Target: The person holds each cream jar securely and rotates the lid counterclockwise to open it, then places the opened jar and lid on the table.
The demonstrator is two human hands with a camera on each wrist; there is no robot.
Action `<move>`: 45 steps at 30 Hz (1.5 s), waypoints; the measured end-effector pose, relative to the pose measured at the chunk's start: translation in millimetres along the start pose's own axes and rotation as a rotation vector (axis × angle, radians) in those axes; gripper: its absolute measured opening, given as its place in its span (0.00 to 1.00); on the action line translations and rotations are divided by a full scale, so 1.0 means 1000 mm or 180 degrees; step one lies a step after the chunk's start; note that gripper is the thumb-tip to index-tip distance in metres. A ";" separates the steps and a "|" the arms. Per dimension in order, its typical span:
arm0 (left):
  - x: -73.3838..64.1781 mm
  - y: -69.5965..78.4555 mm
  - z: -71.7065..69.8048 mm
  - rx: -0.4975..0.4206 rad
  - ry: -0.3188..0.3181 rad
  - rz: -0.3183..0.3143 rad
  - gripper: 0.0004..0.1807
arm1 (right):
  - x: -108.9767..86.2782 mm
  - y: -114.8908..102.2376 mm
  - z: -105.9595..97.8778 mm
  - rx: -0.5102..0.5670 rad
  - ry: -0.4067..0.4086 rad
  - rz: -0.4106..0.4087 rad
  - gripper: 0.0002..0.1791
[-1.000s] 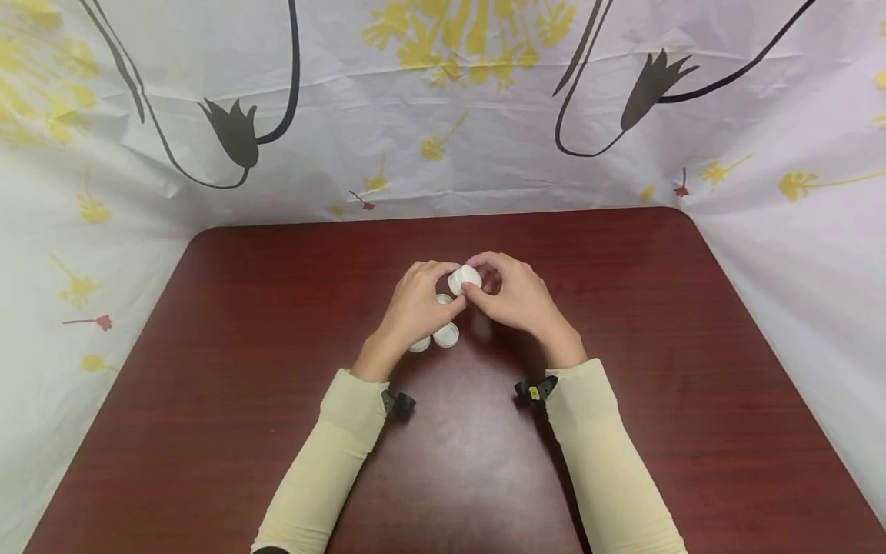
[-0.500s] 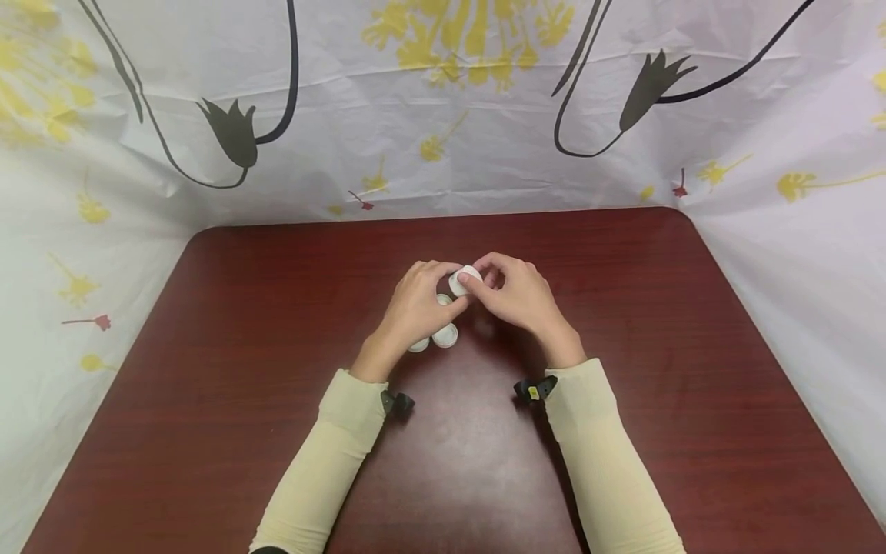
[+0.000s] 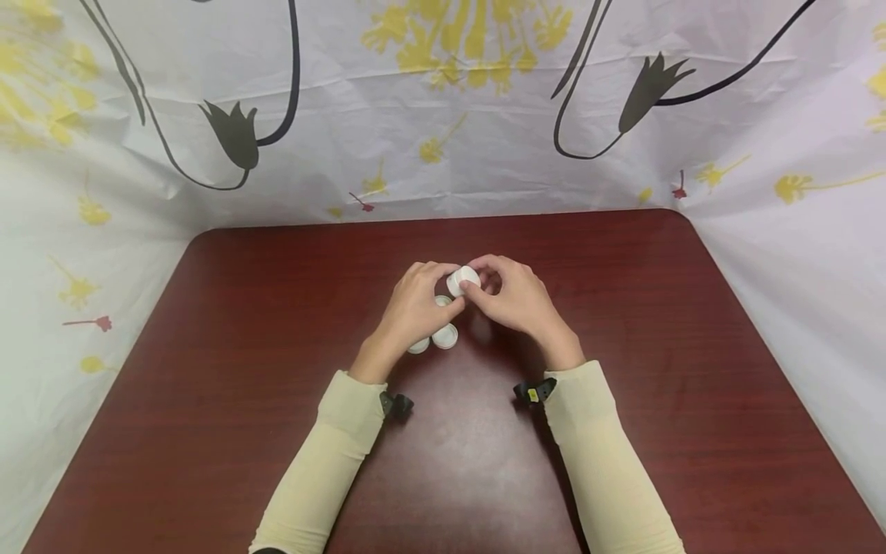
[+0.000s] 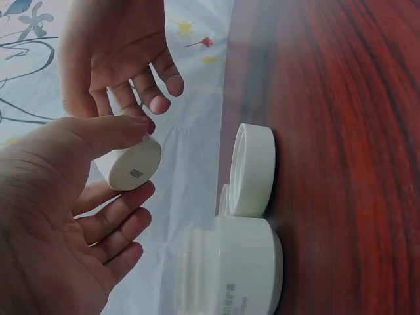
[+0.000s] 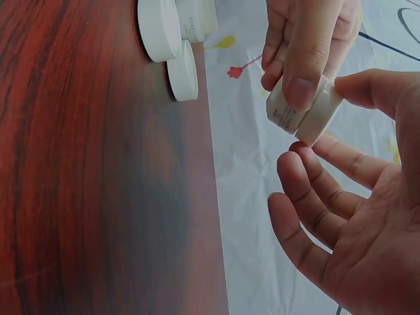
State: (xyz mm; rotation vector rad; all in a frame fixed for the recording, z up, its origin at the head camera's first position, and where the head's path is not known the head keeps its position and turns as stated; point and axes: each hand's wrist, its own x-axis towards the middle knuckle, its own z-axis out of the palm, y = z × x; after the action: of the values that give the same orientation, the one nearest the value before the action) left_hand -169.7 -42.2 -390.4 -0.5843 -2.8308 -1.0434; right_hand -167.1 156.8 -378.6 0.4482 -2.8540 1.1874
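A small white cream jar [image 5: 283, 117] with its white lid [image 5: 319, 115] on it is held up between my two hands. My left hand [image 3: 415, 304] grips the jar body, thumb over its printed side; the jar's base with a small dark print shows in the left wrist view. My right hand [image 3: 521, 296] pinches the lid between thumb and index finger, its other fingers spread loosely. Below, on the table, stands a larger white jar [image 4: 246, 269] without a lid, its threaded neck showing. Beside it lies a white round lid [image 4: 256, 170], with a smaller lid [image 5: 184, 72] close by.
The dark red wooden table [image 3: 242, 346] reaches out on all sides of the hands. A white patterned cloth [image 3: 484, 169] hangs along its back and sides. The larger jar and lids sit under my left hand, partly hidden from the head view.
My right thumb slides up over the lid half a second ago, then is back lower at its edge now. The left hand keeps its hold on the jar with hardly any movement.
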 end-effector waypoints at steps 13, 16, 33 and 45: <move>0.000 0.001 -0.002 0.0015 -0.0001 -0.0027 0.27 | 0.000 -0.002 0.000 -0.0040 0.0102 0.0186 0.25; 0.000 0.002 -0.001 0.0002 -0.0014 -0.0020 0.26 | 0.000 -0.001 0.000 -0.0043 0.0154 0.0194 0.22; 0.000 0.000 -0.002 0.0041 -0.0028 -0.0005 0.27 | 0.000 0.000 0.000 0.0006 0.0021 -0.0117 0.19; 0.000 0.002 -0.003 0.0049 -0.0009 -0.0009 0.28 | 0.000 -0.001 0.000 0.0012 0.0145 0.0118 0.32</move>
State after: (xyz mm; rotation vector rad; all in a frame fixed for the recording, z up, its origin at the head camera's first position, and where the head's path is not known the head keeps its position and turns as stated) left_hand -169.2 -42.6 -387.0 -0.5810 -2.8404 -1.0210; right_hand -166.8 156.1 -378.1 0.3651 -2.8340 1.1930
